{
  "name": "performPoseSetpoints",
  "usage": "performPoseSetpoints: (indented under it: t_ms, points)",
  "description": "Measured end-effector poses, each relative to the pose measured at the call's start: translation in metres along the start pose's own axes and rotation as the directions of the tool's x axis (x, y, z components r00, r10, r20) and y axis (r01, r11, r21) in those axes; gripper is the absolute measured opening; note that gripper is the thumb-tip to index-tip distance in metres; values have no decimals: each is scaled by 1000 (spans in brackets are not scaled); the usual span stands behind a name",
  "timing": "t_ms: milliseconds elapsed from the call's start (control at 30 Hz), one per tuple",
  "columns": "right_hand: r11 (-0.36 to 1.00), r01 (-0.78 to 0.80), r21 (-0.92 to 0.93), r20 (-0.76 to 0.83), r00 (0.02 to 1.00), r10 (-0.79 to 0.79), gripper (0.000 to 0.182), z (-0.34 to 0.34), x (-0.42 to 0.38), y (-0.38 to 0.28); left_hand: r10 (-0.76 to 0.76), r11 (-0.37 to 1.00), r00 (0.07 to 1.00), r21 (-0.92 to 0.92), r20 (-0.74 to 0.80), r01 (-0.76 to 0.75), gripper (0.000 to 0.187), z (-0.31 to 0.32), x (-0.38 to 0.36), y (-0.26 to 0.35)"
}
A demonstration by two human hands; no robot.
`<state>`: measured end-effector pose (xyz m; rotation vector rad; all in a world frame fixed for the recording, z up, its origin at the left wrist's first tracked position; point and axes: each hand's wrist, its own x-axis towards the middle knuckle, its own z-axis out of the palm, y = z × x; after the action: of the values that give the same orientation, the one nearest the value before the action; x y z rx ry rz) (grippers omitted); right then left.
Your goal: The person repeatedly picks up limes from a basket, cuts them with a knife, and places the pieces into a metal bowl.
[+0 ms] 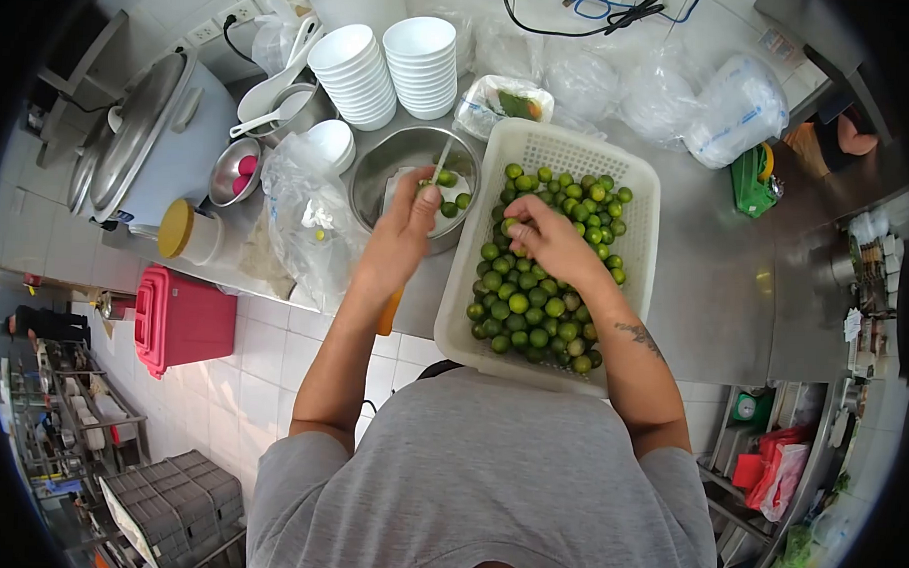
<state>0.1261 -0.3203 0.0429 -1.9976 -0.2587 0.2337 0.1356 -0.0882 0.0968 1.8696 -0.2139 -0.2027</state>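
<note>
My left hand (409,217) is closed above the metal bowl (363,186), gripping a knife whose thin pale blade (444,158) sticks out past the fingers. An orange handle (388,315), in line with the blade, shows beside my forearm. Several green limes (449,209) and something white are inside the bowl. Over the pale perforated basket (633,180), my right hand (543,237) is bent down with its fingers pinched on a lime (510,226), partly hidden by them. Many more limes (518,303) fill the basket around it.
Two stacks of white bowls (419,67), a pot with ladles (311,104) and plastic bags (312,204) line the counter. A large cooker (184,134) stands at left, a green-and-yellow object (753,184) at right. On the floor is a pink bin (198,320).
</note>
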Motion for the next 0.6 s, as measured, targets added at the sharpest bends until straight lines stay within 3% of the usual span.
performPoseSetpoints:
  t_ms: [33,67,167,333,433,600]
  points:
    - [954,-65,292,32,998,59,23,-7,-1,-5,-9,999,999,-32,43,10,54,4,-4,6]
    - [821,-132,556,80,991,105,24,-12,-1,-7,-18,998,996,-63,88,23,53,10,-10,12]
    - [674,14,739,-10,1000,-9,27,-17,0,-5,-22,999,982,-36,190,29,52,19,-14,8]
    - [594,98,799,-94,995,-39,30,-23,3,5,-7,999,971,38,240,-2,51,33,-18,14]
    - [582,107,806,-147,989,22,29,-22,3,8,102,979,974,151,203,-134,51,39,-17,5]
    - [609,141,780,-250,963,98,25,-19,6,6,41,963,969,250,242,-103,51,44,-23,4]
